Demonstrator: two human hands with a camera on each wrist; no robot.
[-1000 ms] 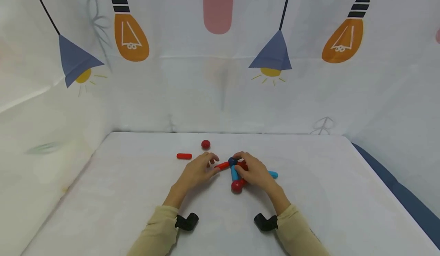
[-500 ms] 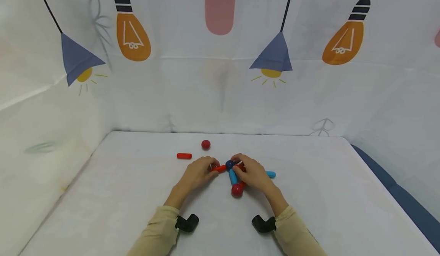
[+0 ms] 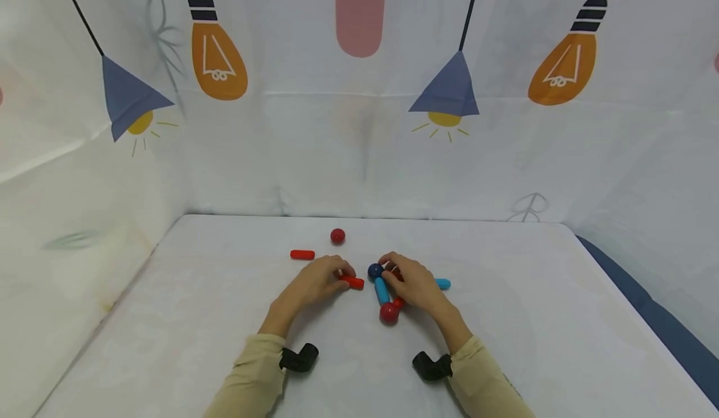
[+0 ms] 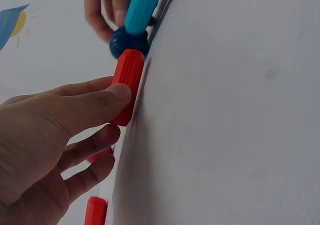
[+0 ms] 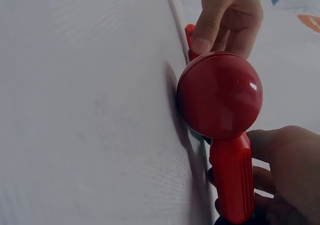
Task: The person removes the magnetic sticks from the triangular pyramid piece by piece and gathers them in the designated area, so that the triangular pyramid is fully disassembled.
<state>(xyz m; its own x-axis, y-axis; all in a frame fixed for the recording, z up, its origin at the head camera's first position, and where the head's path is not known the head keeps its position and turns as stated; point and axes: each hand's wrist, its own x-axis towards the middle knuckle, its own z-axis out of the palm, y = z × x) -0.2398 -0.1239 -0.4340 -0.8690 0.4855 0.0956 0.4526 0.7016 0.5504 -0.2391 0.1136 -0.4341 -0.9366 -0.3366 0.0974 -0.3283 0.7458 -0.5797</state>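
My left hand pinches a short red rod between thumb and fingers. In the head view a small gap shows between this rod and a dark blue ball. The ball belongs to a rod-and-ball structure, with a light blue rod running from it to a red ball. From the red ball another red rod leads back under my right hand. My right fingers are curled over the structure beside the dark blue ball, hiding part of it. A second light blue rod pokes out right of that hand.
On the white table, a loose red rod and a loose red ball lie beyond my left hand. A white cloth wall with printed lamps rises behind the table's far edge. Each wrist carries a black camera mount.
The red rod by my left hand has come away from the dark blue ball and shifted left and slightly nearer, pinched in that hand. My right hand has stayed over the structure.
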